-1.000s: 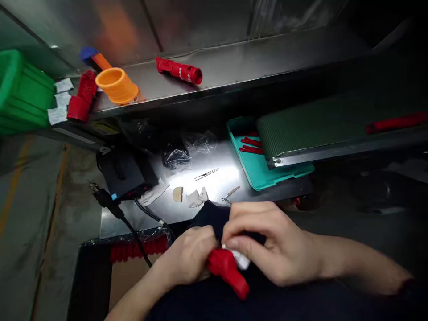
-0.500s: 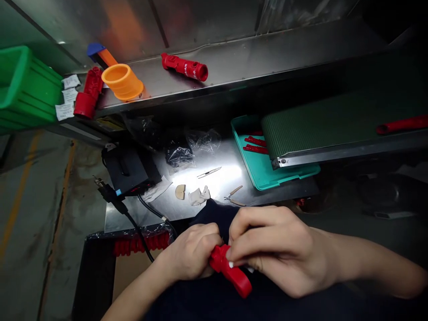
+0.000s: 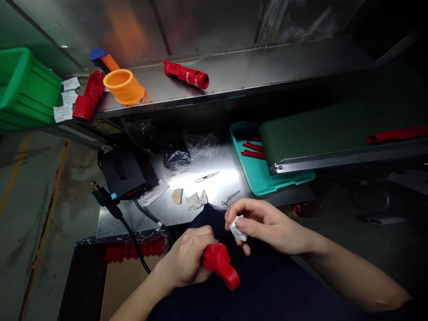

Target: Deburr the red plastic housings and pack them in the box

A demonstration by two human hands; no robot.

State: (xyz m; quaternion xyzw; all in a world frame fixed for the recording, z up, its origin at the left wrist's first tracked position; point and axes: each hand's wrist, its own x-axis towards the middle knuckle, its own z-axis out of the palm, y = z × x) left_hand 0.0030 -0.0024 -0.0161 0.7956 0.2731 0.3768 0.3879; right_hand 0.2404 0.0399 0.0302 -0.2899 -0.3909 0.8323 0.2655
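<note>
My left hand (image 3: 192,256) is wrapped round a red plastic part (image 3: 222,265), whose curved end sticks out toward the lower right. Just to the right and a little higher, my right hand (image 3: 256,225) pinches a crumpled white cloth (image 3: 238,229) between thumb and fingers, apart from the red part. Beyond my hands on the metal table (image 3: 174,218) lie tweezers (image 3: 207,177), a beige rounded piece (image 3: 177,196), another crumpled cloth (image 3: 196,200) and cutters (image 3: 230,197), partly hidden by my right hand.
A teal tray (image 3: 257,178) with red parts sits under the green conveyor (image 3: 301,133). On the shelf (image 3: 234,73) are a red tube (image 3: 187,75) and an orange ring (image 3: 123,87). A black device (image 3: 122,171) with a cable stands left, above a box (image 3: 72,276) of red parts.
My right hand has drawn back from the red part, up and away, and the white cloth in its fingers now shows. The red part has shifted slightly left in my left hand.
</note>
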